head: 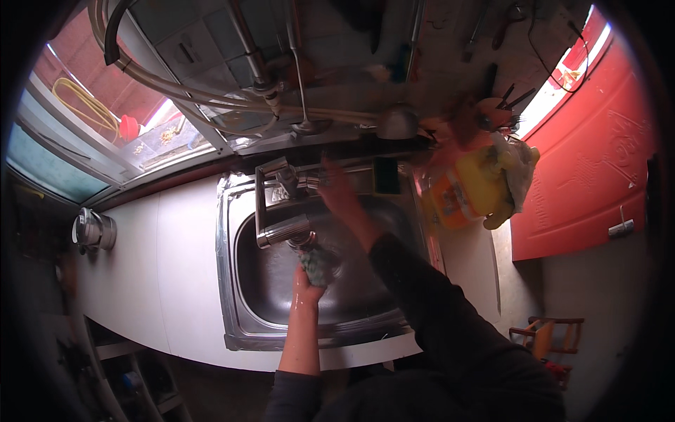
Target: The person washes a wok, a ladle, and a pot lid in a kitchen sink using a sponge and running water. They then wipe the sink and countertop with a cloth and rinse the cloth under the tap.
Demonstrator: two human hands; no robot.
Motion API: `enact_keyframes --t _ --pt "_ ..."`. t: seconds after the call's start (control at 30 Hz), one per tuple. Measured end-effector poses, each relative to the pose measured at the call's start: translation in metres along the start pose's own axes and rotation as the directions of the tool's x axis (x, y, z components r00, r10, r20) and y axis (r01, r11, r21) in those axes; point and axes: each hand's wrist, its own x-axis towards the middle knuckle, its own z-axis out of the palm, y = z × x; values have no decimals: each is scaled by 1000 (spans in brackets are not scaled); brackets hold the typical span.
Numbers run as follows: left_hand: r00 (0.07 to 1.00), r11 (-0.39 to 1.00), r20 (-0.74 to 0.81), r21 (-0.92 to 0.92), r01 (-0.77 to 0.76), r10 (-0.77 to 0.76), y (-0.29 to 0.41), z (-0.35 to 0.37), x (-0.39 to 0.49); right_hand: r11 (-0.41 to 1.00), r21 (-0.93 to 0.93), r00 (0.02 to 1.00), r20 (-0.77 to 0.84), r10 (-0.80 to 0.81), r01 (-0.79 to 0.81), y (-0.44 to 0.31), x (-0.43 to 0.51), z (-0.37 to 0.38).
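Observation:
My left hand [307,287] grips a wet, greenish-grey cloth [315,268] over the stainless steel sink basin [364,295]. The cloth is directly below the outlet of the chrome faucet [285,232], whose squared spout bends out over the basin. Water drops glint on my left wrist. At the faucet's base, my right hand [340,189] reaches across to the chrome handle [312,182]. Its fingers are blurred and dim, so whether they close around the handle is unclear.
A green scouring pad [386,175] lies on the sink's back rim. To the right stands a yellow jug [477,176] with an orange label. A steel pot-like vessel [95,229] sits on the white counter [184,274] at left. A ladle [308,126] hangs behind the sink.

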Motion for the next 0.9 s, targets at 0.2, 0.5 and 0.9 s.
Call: enact_keyframes --t 0.2,0.5,0.9 --pt "988 989 -75 -56 -140 136 -27 53 -24 997 36 873 486 39 -64 -5 8 -13" --pt "870 724 -146 627 -287 472 -37 28 0 351 492 600 575 556 -797 -30 -129 -45" --pt "778 403 118 802 -441 618 -60 27 26 905 -193 925 -58 375 -379 -66 -136 -34"
